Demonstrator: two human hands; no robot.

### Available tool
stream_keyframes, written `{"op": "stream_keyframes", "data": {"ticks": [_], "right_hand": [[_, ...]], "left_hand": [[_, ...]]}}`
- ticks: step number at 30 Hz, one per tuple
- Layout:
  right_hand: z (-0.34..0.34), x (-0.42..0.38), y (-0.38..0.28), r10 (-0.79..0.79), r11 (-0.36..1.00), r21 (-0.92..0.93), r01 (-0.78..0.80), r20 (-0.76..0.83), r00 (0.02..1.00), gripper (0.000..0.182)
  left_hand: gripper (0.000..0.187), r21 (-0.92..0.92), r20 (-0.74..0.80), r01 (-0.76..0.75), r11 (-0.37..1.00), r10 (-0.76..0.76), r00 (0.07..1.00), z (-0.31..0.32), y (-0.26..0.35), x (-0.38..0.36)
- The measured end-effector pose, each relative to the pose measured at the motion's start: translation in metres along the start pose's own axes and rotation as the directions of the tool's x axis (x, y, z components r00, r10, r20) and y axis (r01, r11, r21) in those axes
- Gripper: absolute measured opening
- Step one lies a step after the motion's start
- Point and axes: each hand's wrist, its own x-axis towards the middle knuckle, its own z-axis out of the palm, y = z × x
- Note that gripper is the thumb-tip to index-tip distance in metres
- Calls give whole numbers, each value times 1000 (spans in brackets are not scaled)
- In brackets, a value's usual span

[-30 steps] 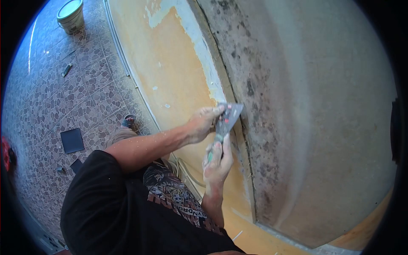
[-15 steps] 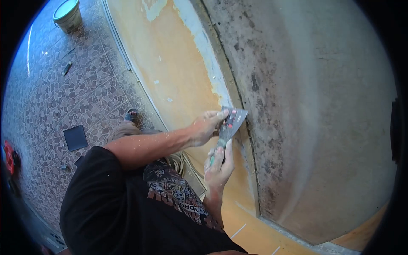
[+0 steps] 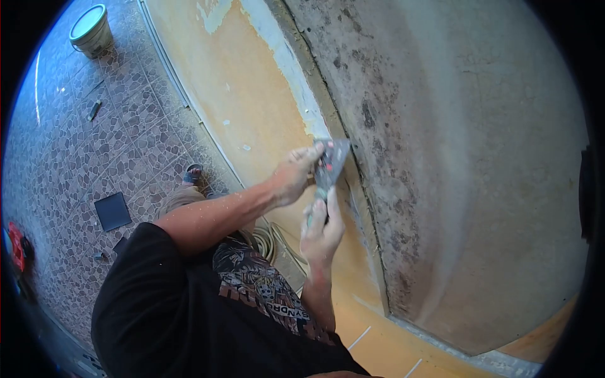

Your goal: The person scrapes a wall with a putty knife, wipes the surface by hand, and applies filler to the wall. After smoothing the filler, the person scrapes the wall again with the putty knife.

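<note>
A putty knife [image 3: 332, 160] with a wide metal blade and a greenish handle is held up in front of the wall, its broad edge towards the upper right. My left hand [image 3: 293, 174], dusty white, is closed at the blade's left side, thumb on its face. Around the handle my right hand [image 3: 323, 230] is closed, with one finger stretched along the tool towards the blade. Pinkish-red marks show on the blade. Behind it runs a strip of wall with peeling orange paint [image 3: 261, 94] and a white bare patch [image 3: 287, 60].
A grey, stained surface [image 3: 441, 157] lies along the right. On the patterned tile floor [image 3: 126, 151] are a lidded bucket [image 3: 94, 38], a dark square plate [image 3: 113, 211] and a small dark tool [image 3: 94, 111]. A coiled hose [image 3: 265, 241] lies beside my legs.
Both hands have shifted a little up and left in view with the putty knife still in them. The bucket and wall have also slid slightly left in view.
</note>
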Motion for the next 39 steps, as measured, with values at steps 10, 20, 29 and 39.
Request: {"op": "stream_keyframes", "data": {"ticks": [10,20,29,39], "right_hand": [[9,-12,-6,13,999,50,-15,27,1000,43],[14,4,5,-79,995,-58,80,15,997,43],[12,6,6,-42,999,-17,42,9,999,42],[23,7,11,-115,992,-55,116,18,993,41]], "left_hand": [[26,22,80,56,998,-57,995,-20,-9,5],[28,62,11,25,998,-26,1000,-15,14,7],[26,44,33,-26,999,24,999,-15,9,7],[27,38,15,-7,999,6,1000,-23,16,9]]}}
